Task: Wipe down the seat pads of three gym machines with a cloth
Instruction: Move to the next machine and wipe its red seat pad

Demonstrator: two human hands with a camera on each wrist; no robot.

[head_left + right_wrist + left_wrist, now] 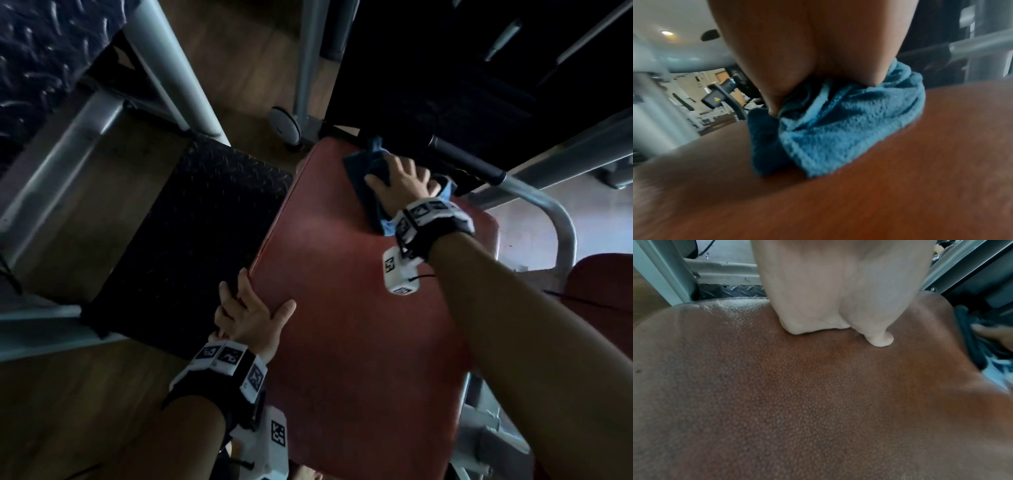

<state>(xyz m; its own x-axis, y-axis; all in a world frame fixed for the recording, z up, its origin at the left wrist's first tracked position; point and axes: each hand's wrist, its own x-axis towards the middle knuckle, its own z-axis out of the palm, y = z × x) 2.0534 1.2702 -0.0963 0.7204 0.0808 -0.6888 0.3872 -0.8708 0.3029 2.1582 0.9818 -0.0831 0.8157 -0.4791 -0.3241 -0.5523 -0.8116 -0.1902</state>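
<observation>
A red textured seat pad [359, 291] fills the middle of the head view. At its far end my right hand [400, 174] presses down on a bunched blue cloth [363, 171], fingers curled over it. In the right wrist view the cloth [838, 129] is crumpled under my palm [807, 56] on the pad [900, 178]. My left hand [250, 311] holds the pad's left edge, thumb on top and fingers down the side. The left wrist view shows that thumb [879, 339] dug into the pad [818, 402], with the cloth [970, 337] at the far right.
A black diamond-plate footplate [191, 240] lies left of the pad between grey frame tubes [171, 68]. A black-gripped handle bar [462, 157] and a curved grey tube [555, 212] flank the far right corner. A dark backrest [428, 85] rises behind. Another red pad [603, 284] shows at right.
</observation>
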